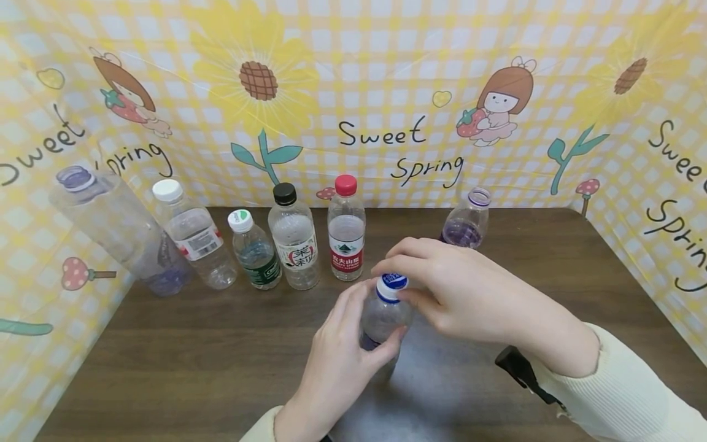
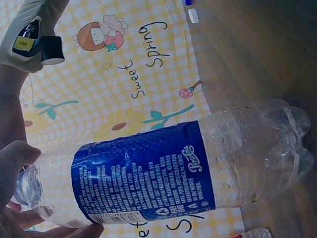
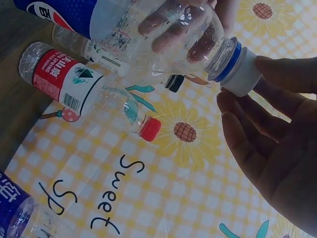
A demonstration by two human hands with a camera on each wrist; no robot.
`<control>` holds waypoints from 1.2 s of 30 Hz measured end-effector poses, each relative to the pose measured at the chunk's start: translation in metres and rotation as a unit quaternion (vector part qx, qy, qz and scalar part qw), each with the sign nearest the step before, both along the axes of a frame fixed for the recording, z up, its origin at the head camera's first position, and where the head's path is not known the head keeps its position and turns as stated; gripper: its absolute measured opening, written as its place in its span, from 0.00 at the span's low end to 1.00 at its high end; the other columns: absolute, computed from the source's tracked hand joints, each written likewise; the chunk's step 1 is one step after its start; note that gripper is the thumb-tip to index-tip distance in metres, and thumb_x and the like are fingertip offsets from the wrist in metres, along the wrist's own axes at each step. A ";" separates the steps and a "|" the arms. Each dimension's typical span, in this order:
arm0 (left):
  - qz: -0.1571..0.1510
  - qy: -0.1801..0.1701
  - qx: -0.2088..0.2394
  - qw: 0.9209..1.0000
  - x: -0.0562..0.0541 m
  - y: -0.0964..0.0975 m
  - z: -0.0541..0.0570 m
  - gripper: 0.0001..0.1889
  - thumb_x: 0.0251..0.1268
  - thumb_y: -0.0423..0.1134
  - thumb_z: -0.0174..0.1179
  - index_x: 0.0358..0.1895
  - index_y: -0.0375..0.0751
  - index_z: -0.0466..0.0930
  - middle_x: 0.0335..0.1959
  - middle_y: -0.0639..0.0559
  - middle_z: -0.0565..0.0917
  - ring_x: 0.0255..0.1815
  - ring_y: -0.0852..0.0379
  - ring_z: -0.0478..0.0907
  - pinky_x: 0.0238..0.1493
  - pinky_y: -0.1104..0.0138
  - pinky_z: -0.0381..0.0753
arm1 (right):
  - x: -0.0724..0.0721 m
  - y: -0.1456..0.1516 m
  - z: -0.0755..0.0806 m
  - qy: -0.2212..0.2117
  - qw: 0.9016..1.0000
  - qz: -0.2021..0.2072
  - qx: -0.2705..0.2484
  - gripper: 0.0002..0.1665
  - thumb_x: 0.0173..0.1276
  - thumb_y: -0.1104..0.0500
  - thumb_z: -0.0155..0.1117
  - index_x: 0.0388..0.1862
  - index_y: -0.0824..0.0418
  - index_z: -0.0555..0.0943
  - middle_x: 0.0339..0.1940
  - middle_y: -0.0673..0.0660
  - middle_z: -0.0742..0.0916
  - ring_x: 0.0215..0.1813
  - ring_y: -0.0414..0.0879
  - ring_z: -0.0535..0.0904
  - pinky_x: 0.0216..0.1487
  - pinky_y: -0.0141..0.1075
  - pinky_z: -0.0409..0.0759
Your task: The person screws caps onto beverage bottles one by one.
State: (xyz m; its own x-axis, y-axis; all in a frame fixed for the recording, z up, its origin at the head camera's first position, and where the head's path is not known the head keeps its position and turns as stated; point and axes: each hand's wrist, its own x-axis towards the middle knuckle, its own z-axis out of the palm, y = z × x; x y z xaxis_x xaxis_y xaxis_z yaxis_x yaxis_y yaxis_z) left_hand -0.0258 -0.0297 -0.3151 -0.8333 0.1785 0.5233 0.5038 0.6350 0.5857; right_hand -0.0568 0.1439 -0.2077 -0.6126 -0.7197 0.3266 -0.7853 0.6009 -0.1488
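Note:
Upright in front of me is a clear plastic Pepsi bottle [image 1: 385, 319], its blue label [image 2: 143, 173] showing in the left wrist view. My left hand [image 1: 353, 344] grips it around the shoulder, thumb on the near side and fingers behind. On the neck sits a white cap [image 3: 242, 74] with a blue ring below it. The thumb and fingers of my right hand [image 1: 458, 288] pinch this cap from the side and above. Seen from the right wrist, the cap is on the bottle's mouth; its blue printed top [image 1: 394, 281] shows from the head.
Along the back stand a large uncapped bottle [image 1: 116, 227], a white-capped bottle [image 1: 196, 236], a small green-label bottle [image 1: 256, 258], a black-capped bottle [image 1: 294, 245] and a red-capped bottle [image 1: 347, 236]. Behind my right hand is an uncapped purple-label bottle [image 1: 466, 221]. A white cap [image 2: 193, 16] lies on the table.

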 end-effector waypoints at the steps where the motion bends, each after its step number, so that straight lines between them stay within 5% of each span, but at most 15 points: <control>1: -0.001 -0.002 0.001 1.000 0.000 0.000 0.000 0.34 0.48 0.47 0.73 0.58 0.40 0.71 0.54 0.49 0.78 0.53 0.57 0.79 0.49 0.61 0.83 | 0.000 0.000 0.000 0.001 1.000 -0.002 0.000 0.17 0.60 0.61 0.68 0.48 0.52 0.82 0.46 0.43 0.83 0.48 0.34 0.80 0.46 0.34 0.81; 13: -0.003 -0.078 0.003 0.997 0.000 0.001 0.005 0.32 0.52 0.47 0.71 0.59 0.42 0.67 0.53 0.50 0.80 0.47 0.55 0.82 0.44 0.60 0.83 | -0.001 -0.001 0.000 -0.010 1.000 -0.023 0.004 0.17 0.60 0.57 0.68 0.49 0.51 0.81 0.42 0.43 0.82 0.41 0.32 0.77 0.40 0.32 0.80; 21: -0.004 -0.086 0.001 0.996 0.000 0.000 0.005 0.32 0.52 0.48 0.70 0.60 0.45 0.67 0.52 0.51 0.80 0.46 0.56 0.83 0.43 0.60 0.83 | -0.002 -0.002 -0.001 -0.021 0.999 -0.040 0.001 0.12 0.60 0.54 0.70 0.44 0.50 0.82 0.38 0.42 0.81 0.37 0.33 0.75 0.38 0.30 0.78; 25: -0.004 -0.081 0.001 0.997 0.000 0.000 0.005 0.32 0.52 0.47 0.71 0.59 0.45 0.67 0.52 0.52 0.80 0.47 0.56 0.83 0.43 0.60 0.83 | -0.002 0.000 -0.001 -0.051 0.998 -0.045 0.000 0.22 0.59 0.51 0.71 0.51 0.53 0.79 0.43 0.44 0.82 0.42 0.34 0.78 0.43 0.33 0.80; 31: -0.009 -0.088 0.003 0.996 0.000 0.000 0.006 0.32 0.52 0.47 0.71 0.59 0.44 0.67 0.53 0.52 0.80 0.49 0.56 0.82 0.45 0.60 0.83 | -0.004 0.004 0.003 -0.113 0.993 0.016 -0.001 0.34 0.60 0.68 0.64 0.65 0.58 0.69 0.61 0.47 0.79 0.63 0.40 0.74 0.63 0.39 0.74; 36: -0.011 -0.104 0.001 0.995 0.001 0.000 0.008 0.32 0.53 0.47 0.70 0.59 0.42 0.67 0.52 0.49 0.80 0.51 0.54 0.82 0.46 0.59 0.83 | -0.005 0.007 0.004 -0.106 0.993 0.047 0.012 0.31 0.60 0.75 0.56 0.60 0.54 0.74 0.58 0.43 0.80 0.61 0.37 0.74 0.62 0.38 0.74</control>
State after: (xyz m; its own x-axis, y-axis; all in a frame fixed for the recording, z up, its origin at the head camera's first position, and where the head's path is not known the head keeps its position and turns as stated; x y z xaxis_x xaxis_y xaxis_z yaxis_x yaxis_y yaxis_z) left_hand -0.0251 -0.0299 -0.3069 -0.9195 0.1964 0.3405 0.3851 0.6241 0.6799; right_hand -0.0621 0.1507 -0.2039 -0.5959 -0.7828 0.1795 -0.7904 0.5320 -0.3037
